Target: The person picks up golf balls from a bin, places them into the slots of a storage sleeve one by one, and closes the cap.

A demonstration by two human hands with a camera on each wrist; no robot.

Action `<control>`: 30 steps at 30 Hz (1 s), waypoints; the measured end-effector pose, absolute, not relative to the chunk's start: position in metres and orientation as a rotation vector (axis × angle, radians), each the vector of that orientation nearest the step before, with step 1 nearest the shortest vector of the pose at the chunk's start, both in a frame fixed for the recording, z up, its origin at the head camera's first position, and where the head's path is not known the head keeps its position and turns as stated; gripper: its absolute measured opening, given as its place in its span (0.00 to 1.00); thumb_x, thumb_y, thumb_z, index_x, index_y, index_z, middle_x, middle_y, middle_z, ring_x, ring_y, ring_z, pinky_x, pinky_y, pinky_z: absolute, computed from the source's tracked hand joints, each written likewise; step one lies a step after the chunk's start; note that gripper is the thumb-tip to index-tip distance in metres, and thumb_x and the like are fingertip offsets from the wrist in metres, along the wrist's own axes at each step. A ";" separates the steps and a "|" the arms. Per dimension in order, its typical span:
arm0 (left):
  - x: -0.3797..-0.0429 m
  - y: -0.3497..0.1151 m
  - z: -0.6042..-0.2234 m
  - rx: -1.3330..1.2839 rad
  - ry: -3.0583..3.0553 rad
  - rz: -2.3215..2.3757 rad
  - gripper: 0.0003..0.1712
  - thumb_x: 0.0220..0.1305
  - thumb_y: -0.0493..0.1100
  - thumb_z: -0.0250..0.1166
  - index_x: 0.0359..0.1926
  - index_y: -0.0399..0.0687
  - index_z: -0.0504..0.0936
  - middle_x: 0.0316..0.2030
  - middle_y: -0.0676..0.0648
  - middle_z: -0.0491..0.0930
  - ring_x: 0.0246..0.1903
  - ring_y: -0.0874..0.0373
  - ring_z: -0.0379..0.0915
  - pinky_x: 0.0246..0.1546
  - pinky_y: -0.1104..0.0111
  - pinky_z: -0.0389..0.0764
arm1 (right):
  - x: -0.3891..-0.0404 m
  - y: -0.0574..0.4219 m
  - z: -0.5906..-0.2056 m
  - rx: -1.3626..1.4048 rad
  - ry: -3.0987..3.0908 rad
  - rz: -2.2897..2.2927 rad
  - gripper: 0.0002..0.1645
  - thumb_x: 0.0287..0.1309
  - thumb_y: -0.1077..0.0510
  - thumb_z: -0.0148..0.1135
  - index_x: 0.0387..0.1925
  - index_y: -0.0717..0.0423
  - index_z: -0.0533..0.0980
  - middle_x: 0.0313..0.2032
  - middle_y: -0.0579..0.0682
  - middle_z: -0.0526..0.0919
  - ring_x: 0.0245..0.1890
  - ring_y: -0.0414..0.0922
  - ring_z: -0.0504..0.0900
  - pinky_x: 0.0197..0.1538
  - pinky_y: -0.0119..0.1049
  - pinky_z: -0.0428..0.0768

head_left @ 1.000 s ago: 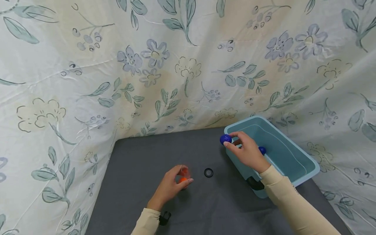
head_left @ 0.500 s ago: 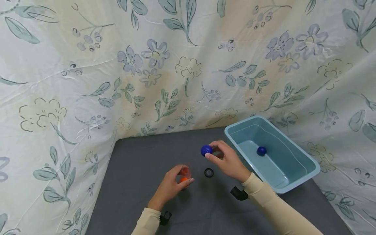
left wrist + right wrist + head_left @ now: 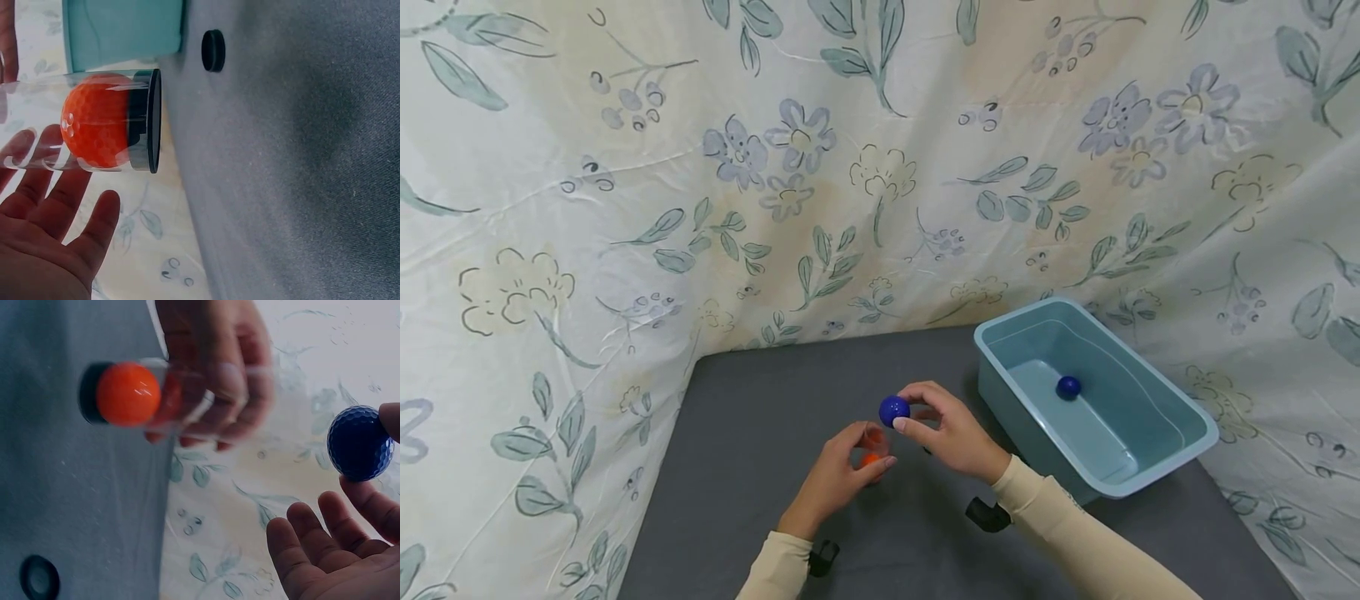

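Note:
My left hand [image 3: 831, 479] grips a clear tube [image 3: 37, 94], held upright over the dark cloth. An orange golf ball [image 3: 97, 122] lies at the tube's bottom, right above its black end cap [image 3: 154, 122]. Between thumb and fingertips, my right hand [image 3: 958, 433] pinches a blue golf ball [image 3: 893, 412]. That ball is just above and to the right of the tube's upper end in the head view. A loose black cap [image 3: 214, 50] lies on the cloth, mostly hidden behind my right hand in the head view.
A pale blue bin [image 3: 1026, 433] stands on the table's right side, with a second blue ball [image 3: 1068, 387] on its floor. Floral fabric [image 3: 880, 208] hangs behind and on both sides of the dark-covered table [image 3: 760, 408].
My right hand has carried the blue golf ball left and down, from the bin's rim to near the tube's top. The left hand and tube have stayed in place.

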State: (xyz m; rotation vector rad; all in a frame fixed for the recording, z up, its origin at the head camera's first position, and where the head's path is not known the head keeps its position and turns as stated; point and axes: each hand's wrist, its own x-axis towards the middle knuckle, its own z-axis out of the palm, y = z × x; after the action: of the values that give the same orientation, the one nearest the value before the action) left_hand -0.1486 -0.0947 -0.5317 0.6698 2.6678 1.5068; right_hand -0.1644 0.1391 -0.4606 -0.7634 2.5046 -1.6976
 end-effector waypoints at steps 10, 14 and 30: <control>-0.147 -0.095 -0.532 0.747 2.749 1.491 0.24 0.67 0.55 0.72 0.62 0.62 0.78 0.49 0.60 0.82 0.47 0.66 0.80 0.55 0.53 0.84 | -0.157 0.127 -0.481 -0.826 2.459 -1.653 0.20 0.71 0.50 0.66 0.60 0.49 0.78 0.57 0.50 0.80 0.55 0.50 0.83 0.58 0.48 0.85; -0.148 -0.094 -0.534 0.781 2.753 1.486 0.23 0.69 0.53 0.71 0.61 0.59 0.78 0.51 0.57 0.82 0.47 0.65 0.80 0.53 0.51 0.85 | -0.155 0.127 -0.483 -0.805 2.478 -1.607 0.26 0.70 0.47 0.67 0.65 0.47 0.77 0.60 0.50 0.79 0.56 0.50 0.84 0.55 0.45 0.86; -0.148 -0.092 -0.533 0.649 2.778 1.361 0.27 0.66 0.67 0.67 0.58 0.60 0.78 0.52 0.59 0.82 0.51 0.64 0.79 0.53 0.61 0.83 | -0.197 0.194 -0.431 -0.707 2.748 -1.411 0.33 0.72 0.45 0.64 0.73 0.47 0.70 0.67 0.55 0.76 0.57 0.52 0.85 0.56 0.51 0.85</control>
State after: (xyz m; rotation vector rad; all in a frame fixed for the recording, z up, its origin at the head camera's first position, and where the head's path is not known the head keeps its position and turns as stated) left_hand -0.1477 -0.0919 -0.5335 0.6488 2.7783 1.3612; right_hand -0.1973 0.1943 -0.4309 -0.7072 2.7477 -1.4106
